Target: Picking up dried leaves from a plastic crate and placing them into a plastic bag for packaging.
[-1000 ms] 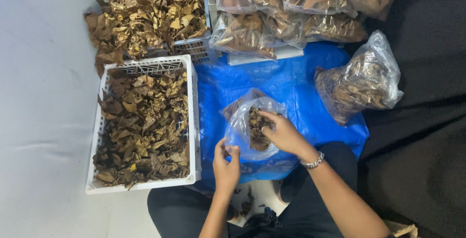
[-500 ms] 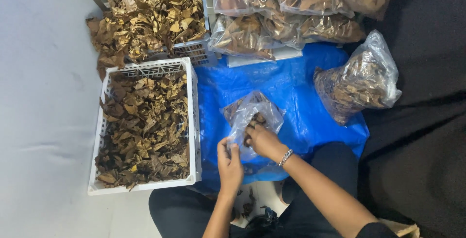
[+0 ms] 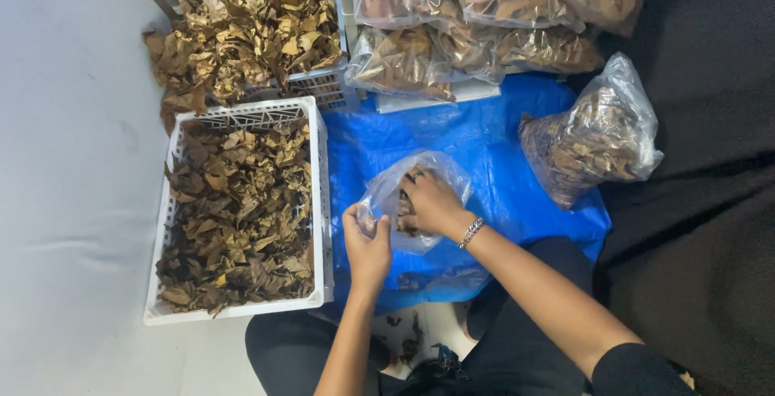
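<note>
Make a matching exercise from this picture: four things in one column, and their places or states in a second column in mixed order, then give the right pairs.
Things:
1. left hand
2. right hand
3. white basket
4. full tied bag

Places or states:
A. lies alone at the right edge of the blue sheet
B. reaches inside the clear bag, among the leaves
C. pinches the near edge of the clear bag
D. stands left of the blue sheet, filled with dry brown leaves

Pairs: 1-C, 2-B, 3-D, 4-A
</note>
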